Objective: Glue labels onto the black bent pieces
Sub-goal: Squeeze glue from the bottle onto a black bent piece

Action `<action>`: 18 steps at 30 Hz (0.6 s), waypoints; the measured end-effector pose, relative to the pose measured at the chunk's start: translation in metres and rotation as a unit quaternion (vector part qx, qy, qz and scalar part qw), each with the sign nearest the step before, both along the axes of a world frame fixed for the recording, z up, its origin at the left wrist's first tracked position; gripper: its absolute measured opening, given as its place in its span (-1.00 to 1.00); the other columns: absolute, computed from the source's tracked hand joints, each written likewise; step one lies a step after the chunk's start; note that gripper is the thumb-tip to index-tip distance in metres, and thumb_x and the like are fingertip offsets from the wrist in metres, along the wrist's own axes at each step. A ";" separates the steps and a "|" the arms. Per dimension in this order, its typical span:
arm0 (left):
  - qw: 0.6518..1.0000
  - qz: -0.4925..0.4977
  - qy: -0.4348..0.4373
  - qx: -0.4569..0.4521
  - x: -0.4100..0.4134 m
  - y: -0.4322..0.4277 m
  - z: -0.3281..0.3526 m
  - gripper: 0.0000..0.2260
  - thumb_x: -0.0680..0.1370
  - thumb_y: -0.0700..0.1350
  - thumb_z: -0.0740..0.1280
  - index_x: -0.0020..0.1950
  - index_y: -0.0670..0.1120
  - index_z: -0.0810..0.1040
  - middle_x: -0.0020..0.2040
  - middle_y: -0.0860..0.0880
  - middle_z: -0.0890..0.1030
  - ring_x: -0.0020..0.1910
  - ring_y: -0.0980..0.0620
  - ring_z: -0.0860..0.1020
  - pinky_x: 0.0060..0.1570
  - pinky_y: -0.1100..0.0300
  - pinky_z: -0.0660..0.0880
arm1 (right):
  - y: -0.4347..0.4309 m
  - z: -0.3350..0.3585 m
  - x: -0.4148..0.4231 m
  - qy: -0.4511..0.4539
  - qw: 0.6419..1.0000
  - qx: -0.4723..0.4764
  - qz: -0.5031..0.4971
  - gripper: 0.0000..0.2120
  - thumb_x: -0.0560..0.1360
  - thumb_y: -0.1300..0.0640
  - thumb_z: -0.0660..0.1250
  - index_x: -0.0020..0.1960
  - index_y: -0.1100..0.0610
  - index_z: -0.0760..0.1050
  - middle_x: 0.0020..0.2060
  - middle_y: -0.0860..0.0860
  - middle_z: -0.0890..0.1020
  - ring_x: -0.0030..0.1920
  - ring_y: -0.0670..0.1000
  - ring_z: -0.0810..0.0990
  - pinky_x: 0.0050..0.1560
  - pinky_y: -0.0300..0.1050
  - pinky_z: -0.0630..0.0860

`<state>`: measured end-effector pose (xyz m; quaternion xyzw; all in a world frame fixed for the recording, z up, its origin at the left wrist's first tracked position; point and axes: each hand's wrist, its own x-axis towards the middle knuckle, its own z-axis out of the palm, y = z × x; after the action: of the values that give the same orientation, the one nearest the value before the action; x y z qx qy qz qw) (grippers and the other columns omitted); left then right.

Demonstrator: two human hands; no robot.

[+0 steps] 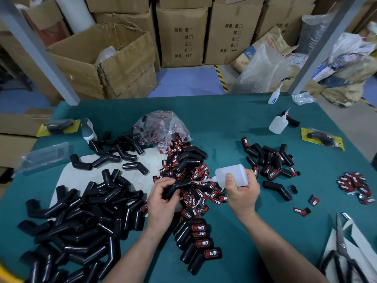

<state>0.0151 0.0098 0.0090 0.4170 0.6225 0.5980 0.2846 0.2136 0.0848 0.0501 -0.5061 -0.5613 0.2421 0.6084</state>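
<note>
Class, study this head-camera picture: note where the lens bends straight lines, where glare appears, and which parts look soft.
Head view: the wide-angle lens splays the grey post and curves the far edge of the green table; glare streaks the glossy black bent pieces at lower left; the glue bottle, left hand and right hand look sharp; the bottom-left corner smears.

you face a table (224, 119) topped in dark green cloth. a grey post (40, 52) rises at its far left corner, a second post (324, 43) at its far right. beyond its far edge the floor (183, 82) is blue, crossed by a yellow-and-black striped strip (221, 78). behind that, brown cardboard boxes (181, 35) stack up like a wall. a torn open box (114, 62) sits beyond the table's far left, crumpled sacks (346, 78) beyond its far right. the light is soft and even.
</note>
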 end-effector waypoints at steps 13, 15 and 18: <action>1.000 0.005 -0.009 -0.012 0.000 -0.002 0.003 -0.53 0.50 -0.39 0.49 0.08 0.21 0.63 0.12 0.12 0.62 0.18 0.07 0.61 0.16 0.32 0.52 | -0.001 0.002 -0.001 -0.001 1.000 0.001 0.001 -0.76 0.40 -0.05 0.36 -0.11 0.10 0.43 -0.36 -0.23 0.48 -0.30 -0.38 0.53 -0.34 -0.57 0.32; 1.000 0.004 -0.016 -0.017 0.001 -0.002 0.004 -0.57 0.50 -0.39 0.49 0.09 0.15 0.64 0.12 0.13 0.62 0.17 0.07 0.61 0.16 0.31 0.53 | -0.002 0.003 -0.002 -0.002 1.000 -0.001 0.000 -0.75 0.39 -0.06 0.36 -0.11 0.10 0.43 -0.35 -0.24 0.48 -0.31 -0.38 0.52 -0.34 -0.57 0.32; 1.000 0.003 -0.017 -0.024 0.002 -0.002 0.007 -0.62 0.50 -0.40 0.48 0.09 0.08 0.63 0.10 0.16 0.61 0.17 0.05 0.61 0.18 0.27 0.52 | -0.003 0.003 -0.003 -0.005 1.000 -0.003 0.003 -0.74 0.39 -0.06 0.36 -0.12 0.11 0.43 -0.35 -0.24 0.48 -0.32 -0.39 0.51 -0.34 -0.57 0.32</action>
<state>0.0170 0.0083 0.0155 0.3974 0.6331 0.5909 0.3035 0.2102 0.0814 0.0533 -0.5078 -0.5648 0.2431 0.6033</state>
